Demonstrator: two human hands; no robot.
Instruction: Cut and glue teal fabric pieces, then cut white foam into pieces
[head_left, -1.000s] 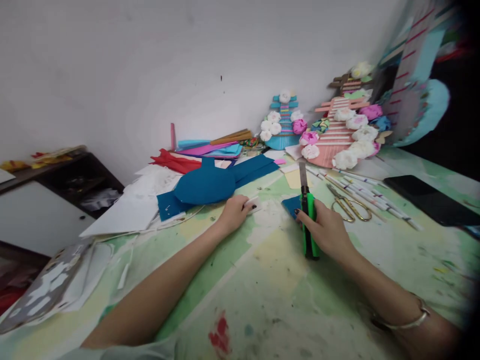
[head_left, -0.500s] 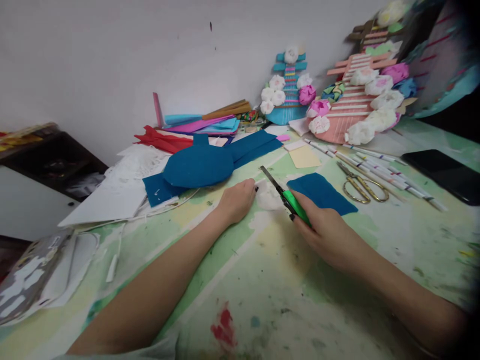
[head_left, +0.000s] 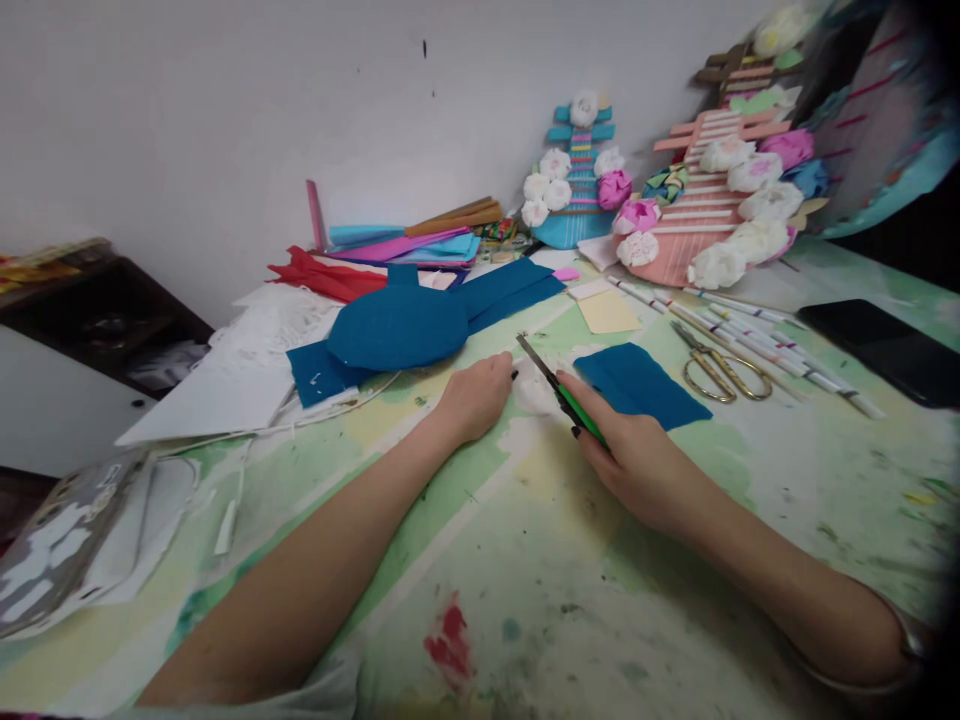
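My right hand (head_left: 634, 455) is closed round a green utility knife (head_left: 562, 397) whose blade points up and left across the table. A loose blue felt piece (head_left: 641, 385) lies just right of the knife. My left hand (head_left: 476, 397) rests curled on the table, its fingertips at a small white piece (head_left: 536, 385) beside the blade. What the left fingers hold, if anything, I cannot make out. A large blue felt shape (head_left: 405, 325) lies behind the left hand.
Gold scissors (head_left: 724, 370) and several pens (head_left: 765, 345) lie to the right, with a black phone (head_left: 889, 350) beyond. Paper-flower crafts (head_left: 705, 215) and stacked coloured sheets (head_left: 405, 245) stand along the wall. White paper (head_left: 225, 395) spreads at the left by the paint-stained table (head_left: 525, 560) edge.
My right hand swung the knife from pointing straight ahead to pointing up-left beside the left hand. The blue felt piece now lies uncovered to its right. The view tilted downward.
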